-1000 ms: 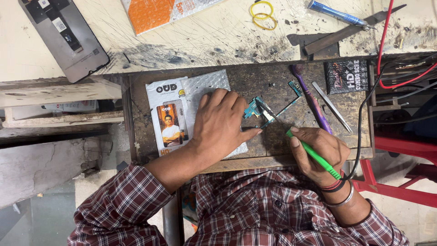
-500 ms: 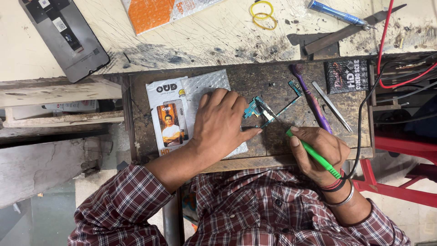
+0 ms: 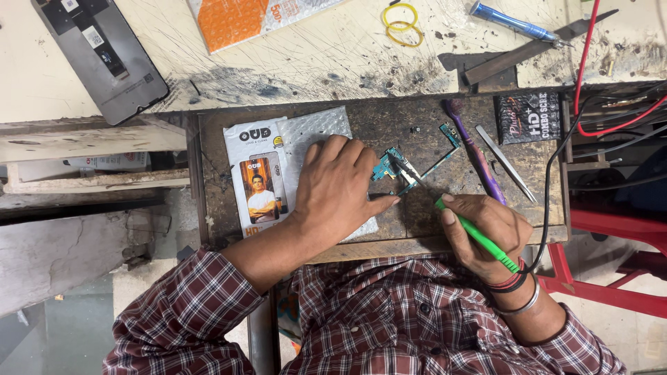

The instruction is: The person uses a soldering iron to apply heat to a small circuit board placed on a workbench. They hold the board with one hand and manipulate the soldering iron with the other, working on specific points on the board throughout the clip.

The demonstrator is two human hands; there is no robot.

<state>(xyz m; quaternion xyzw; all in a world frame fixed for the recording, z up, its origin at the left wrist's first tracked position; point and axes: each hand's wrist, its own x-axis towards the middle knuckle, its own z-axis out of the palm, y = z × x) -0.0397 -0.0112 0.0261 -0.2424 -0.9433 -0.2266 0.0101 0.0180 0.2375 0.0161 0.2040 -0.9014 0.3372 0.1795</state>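
A small blue-green circuit board (image 3: 401, 169) lies on the dark wooden work block (image 3: 389, 125). My left hand (image 3: 337, 191) rests flat on a bubble-wrap pouch (image 3: 316, 132), its fingertips touching the board's left edge and holding it down. My right hand (image 3: 486, 232) grips a green-handled soldering iron (image 3: 479, 236) like a pen. The iron's metal tip reaches up and left onto the board. A black cable runs from the iron's rear past my wrist.
Purple toothbrush (image 3: 476, 149), tweezers (image 3: 506, 163) and a black packet (image 3: 526, 117) lie right of the board. A printed screen-protector pack (image 3: 253, 177) sits left. Behind: a phone screen (image 3: 101, 52), orange pouch (image 3: 240, 21), yellow rubber bands (image 3: 401, 19), blue screwdriver (image 3: 511, 22), red and black wires (image 3: 604, 104).
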